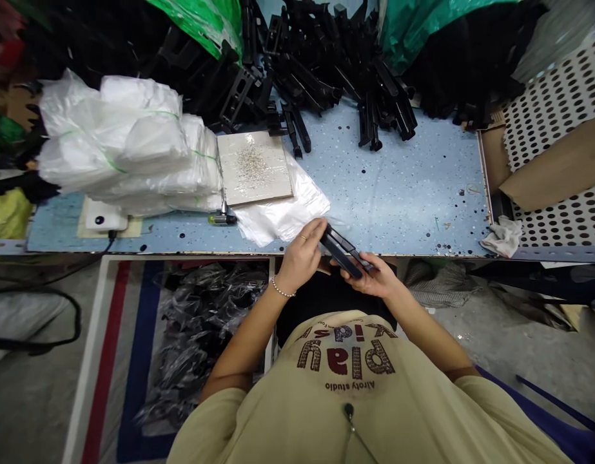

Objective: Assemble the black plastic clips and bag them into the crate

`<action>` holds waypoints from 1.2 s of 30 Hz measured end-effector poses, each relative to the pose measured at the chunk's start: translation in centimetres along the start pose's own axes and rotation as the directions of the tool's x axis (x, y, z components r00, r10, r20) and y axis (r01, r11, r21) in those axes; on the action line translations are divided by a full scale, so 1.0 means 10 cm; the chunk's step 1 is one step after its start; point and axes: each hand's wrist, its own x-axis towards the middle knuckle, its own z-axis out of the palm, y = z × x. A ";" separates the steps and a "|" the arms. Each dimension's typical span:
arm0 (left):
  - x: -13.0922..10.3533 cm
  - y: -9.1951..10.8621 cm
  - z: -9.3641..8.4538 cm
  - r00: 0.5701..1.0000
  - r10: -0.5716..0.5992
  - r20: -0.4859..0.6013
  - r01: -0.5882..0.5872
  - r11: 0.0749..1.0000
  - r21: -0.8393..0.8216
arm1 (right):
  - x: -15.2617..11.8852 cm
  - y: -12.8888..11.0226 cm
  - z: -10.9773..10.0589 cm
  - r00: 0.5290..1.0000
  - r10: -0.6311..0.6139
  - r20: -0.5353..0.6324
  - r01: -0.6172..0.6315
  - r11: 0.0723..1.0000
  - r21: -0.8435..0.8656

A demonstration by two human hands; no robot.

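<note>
Between my two hands, just off the table's front edge, is a long black plastic part [344, 250], tilted down to the right. My left hand [304, 252] has its fingers closed on the upper left end. My right hand [370, 277] grips the lower right end, thumb on top and fingers beneath. Just beyond my left hand lies a fan of thin white plastic bags [282, 216]. A square board [255, 169] strewn with tiny shiny pieces rests on those bags. Similar black plastic parts [321, 77] are heaped at the back of the table.
Bundled clear bags [127, 142] are stacked at the left, near a white box [104, 216] with a cable. A screwdriver [222, 219] lies by the table edge [374, 254]. Below left stands a bin of bagged black parts [205, 322]. A crumpled cloth [504, 237] lies right.
</note>
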 end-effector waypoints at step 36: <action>-0.03 -0.19 0.42 0.995 -0.045 0.089 0.049 0.998 -0.046 | 0.38 -0.08 0.33 0.615 -0.733 0.291 0.002 -0.368 -0.930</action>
